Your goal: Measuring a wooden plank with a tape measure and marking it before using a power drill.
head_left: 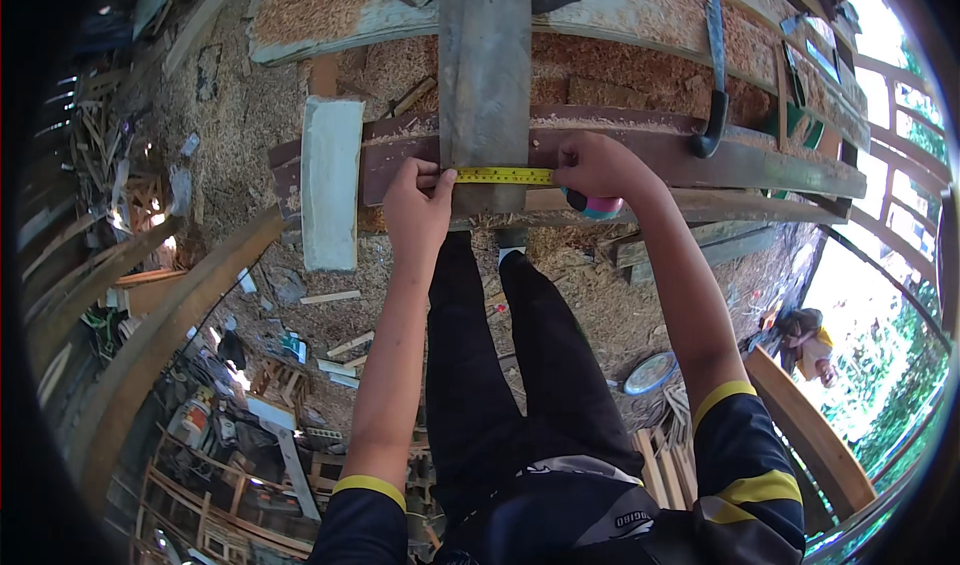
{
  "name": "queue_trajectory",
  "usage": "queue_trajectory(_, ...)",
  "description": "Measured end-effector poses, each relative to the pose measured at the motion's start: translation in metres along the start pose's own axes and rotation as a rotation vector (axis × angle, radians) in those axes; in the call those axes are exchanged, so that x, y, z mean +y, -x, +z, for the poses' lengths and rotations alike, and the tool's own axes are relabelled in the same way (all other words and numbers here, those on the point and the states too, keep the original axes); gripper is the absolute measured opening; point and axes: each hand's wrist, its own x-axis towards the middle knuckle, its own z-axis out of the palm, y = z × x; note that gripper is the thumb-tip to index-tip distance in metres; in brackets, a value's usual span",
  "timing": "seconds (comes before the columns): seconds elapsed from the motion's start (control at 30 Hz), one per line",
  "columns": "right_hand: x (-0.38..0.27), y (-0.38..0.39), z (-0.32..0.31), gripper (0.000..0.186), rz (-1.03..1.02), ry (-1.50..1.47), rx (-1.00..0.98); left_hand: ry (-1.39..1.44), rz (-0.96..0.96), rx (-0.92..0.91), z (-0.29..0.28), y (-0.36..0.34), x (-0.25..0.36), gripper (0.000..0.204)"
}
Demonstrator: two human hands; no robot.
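Observation:
A yellow tape measure blade (503,176) stretches across the width of a grey-brown plank (485,75). My left hand (421,197) pinches the blade's end at the plank's left edge. At the right edge my right hand (597,170) has its fingers closed on the blade near the tape's case. The pink and black case (594,205) hangs just under that hand, partly hidden by it. The plank points away from me and rests across a dark reddish-brown beam (640,155).
A pale short board (332,185) lies across the beam's left end. To the right sits a handsaw or long blade with a black handle (712,125). Wood shavings (320,10) cover the far board. Another person (805,345) is at the far right, beyond a round basin (651,373).

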Motion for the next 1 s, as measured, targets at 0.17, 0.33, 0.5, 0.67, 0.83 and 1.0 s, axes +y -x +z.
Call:
queue_trajectory(0.17,0.000,0.003,0.005,0.032,-0.003,-0.021,0.011,-0.024,-0.011,-0.020,-0.002,-0.001,-0.001,0.022)
queue_trajectory(0.33,-0.004,0.007,0.004,0.024,0.067,-0.021,0.034,-0.137,-0.078,-0.078,-0.007,-0.006,0.008,0.024)
queue_trajectory(0.5,-0.008,0.008,0.004,0.026,0.068,0.026,0.089,-0.146,-0.120,-0.117,-0.011,-0.011,0.010,0.025)
queue_trajectory(0.67,-0.009,0.012,0.005,0.028,0.063,0.007,0.105,-0.138,-0.107,-0.083,-0.010,-0.007,0.007,0.025)
queue_trajectory(0.83,-0.007,0.005,0.000,0.030,0.081,0.017,0.066,-0.155,-0.102,-0.072,-0.009,-0.006,0.010,0.025)
queue_trajectory(1.0,0.007,-0.001,0.002,0.034,-0.026,-0.011,0.043,-0.179,-0.081,-0.099,-0.011,-0.011,0.012,0.024)
